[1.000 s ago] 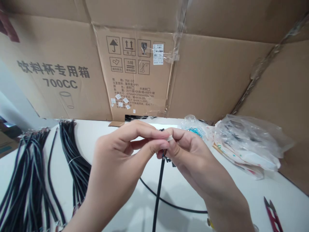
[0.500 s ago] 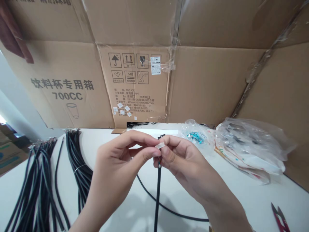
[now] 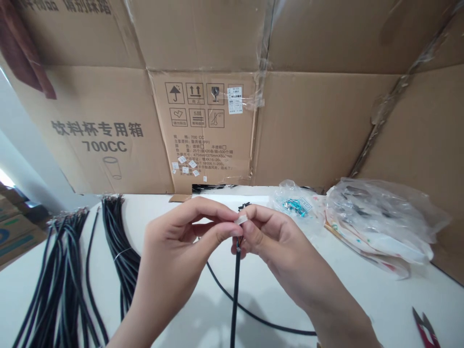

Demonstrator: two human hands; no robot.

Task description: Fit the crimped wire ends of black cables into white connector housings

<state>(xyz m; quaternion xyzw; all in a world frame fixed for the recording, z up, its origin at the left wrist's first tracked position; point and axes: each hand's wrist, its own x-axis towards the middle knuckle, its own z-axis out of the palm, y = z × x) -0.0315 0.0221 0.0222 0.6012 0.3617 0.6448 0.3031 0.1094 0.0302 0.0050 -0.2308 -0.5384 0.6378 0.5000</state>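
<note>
My left hand [image 3: 177,241] and my right hand [image 3: 275,241] meet in front of me above the white table. A small white plastic connector [image 3: 241,220] sits between the fingertips of both hands, pinched mainly by my left thumb and forefinger. My right fingers grip the end of a black cable [image 3: 236,290] just below it, and thin wire ends stick up past the connector. The cable hangs down past my hands, and its exact join with the connector is hidden by my fingers.
Bundles of black cables [image 3: 61,280] lie on the white table [image 3: 362,295] at the left. To the right are a clear plastic bag [image 3: 380,217] and a small bag of blue parts [image 3: 295,205]. Red-handled thread snips [image 3: 426,331] lie at the front right. A cardboard box wall [image 3: 308,121] stands behind.
The whole scene has shifted in view as my head moved. My hands have stayed together on the connector and cable, and the connector now shows more clearly.
</note>
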